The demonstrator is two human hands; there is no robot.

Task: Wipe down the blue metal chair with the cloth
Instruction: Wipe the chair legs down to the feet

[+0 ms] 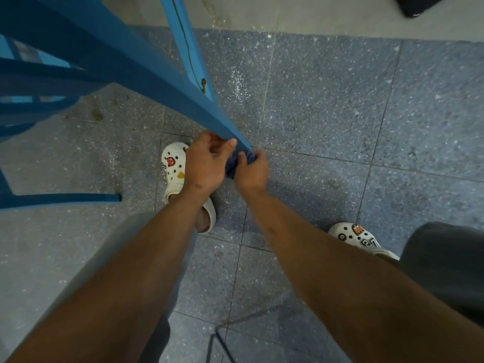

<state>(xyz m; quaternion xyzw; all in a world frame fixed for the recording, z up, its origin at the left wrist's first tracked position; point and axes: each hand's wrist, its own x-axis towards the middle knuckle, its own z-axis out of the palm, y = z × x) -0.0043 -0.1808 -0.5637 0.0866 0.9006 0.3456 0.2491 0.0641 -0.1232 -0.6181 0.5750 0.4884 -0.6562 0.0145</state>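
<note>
Wiping chair leg (167,82), foot end: right hand (251,172) fingers clamped on cloth (242,161); left hand (205,163) pinches leg. Wrap fully; twist.

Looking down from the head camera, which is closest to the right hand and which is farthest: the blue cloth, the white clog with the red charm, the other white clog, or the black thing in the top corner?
From the right hand:
1. Blue cloth, held in its grip at the chair leg.
2. White clog with the red charm, just to the left, beyond the left hand.
3. Other white clog, lower right.
4. Black object, far top right corner.
</note>
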